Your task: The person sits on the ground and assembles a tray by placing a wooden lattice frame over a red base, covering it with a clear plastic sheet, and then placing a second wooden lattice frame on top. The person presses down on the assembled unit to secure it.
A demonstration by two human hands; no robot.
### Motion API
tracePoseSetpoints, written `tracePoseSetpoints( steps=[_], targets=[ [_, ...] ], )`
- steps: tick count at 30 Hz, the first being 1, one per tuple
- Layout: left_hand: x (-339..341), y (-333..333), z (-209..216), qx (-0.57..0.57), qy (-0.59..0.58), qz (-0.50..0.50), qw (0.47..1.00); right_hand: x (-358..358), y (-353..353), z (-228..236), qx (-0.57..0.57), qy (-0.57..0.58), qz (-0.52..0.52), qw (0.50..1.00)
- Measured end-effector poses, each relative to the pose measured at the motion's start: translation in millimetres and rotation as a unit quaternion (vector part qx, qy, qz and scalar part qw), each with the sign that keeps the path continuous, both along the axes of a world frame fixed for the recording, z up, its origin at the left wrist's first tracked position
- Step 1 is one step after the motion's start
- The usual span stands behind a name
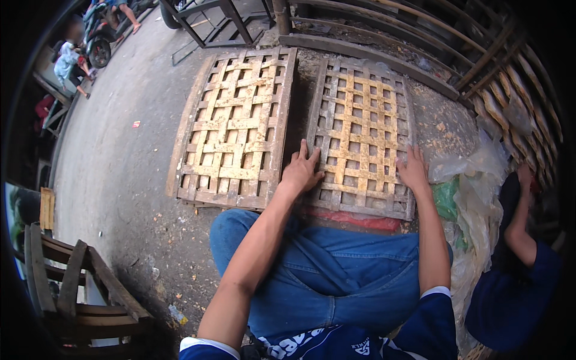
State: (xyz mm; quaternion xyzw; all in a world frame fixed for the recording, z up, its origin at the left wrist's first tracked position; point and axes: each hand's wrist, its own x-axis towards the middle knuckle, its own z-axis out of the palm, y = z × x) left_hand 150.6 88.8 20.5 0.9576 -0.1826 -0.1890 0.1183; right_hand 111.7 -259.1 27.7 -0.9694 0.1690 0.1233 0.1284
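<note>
1. The person crouches over a pale woven bamboo lattice tray in a dark wooden frame (360, 141), which lies flat on the grey concrete ground (114, 174) just ahead of the blue-jeaned knees (324, 270). I take this tray as my landmark.
2. The left hand (301, 171) lies palm down on the tray's near left edge, fingers spread and flat. It grips nothing; it seems only to press the frame steady.
3. The right hand (413, 170) rests on the near right edge of that tray, fingers likewise apart and laid flat, not closed round any slat. With one hand at each side, the tray looks squared up and held down evenly.
4. A second woven bamboo tray of the same make (235, 129) lies just left of the landmark, edge to edge, probably so the pair forms one flat row.
5. To the tray's right sits a heap of crumpled clear and green plastic bags (471, 192), and beyond it another person's arm in a dark blue sleeve (519, 240).
6. A strip of red material (354, 219) shows under the tray's near edge.
7. Far left of the tray, dark wooden chair frames (78, 288) stand aside.
</note>
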Motion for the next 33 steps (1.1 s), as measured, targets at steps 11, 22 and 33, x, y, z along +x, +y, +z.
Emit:
tracePoseSetpoints(
  steps=[11,22,33],
  targets=[
    [0.0,0.6,7.4,-0.012,0.01,-0.008,1.0,-1.8,3.1,9.4,0.001,0.054,0.019,0.998],
    [-84.0,28.6,151.6,-0.154,0.07,-0.037,0.985,-15.1,11.0,26.5,0.064,0.062,0.022,0.996],
    [-328.4,129.6,180.3,-0.072,-0.137,0.065,0.986,-27.4,16.3,25.7,0.084,0.081,0.037,0.992]
  ],
)
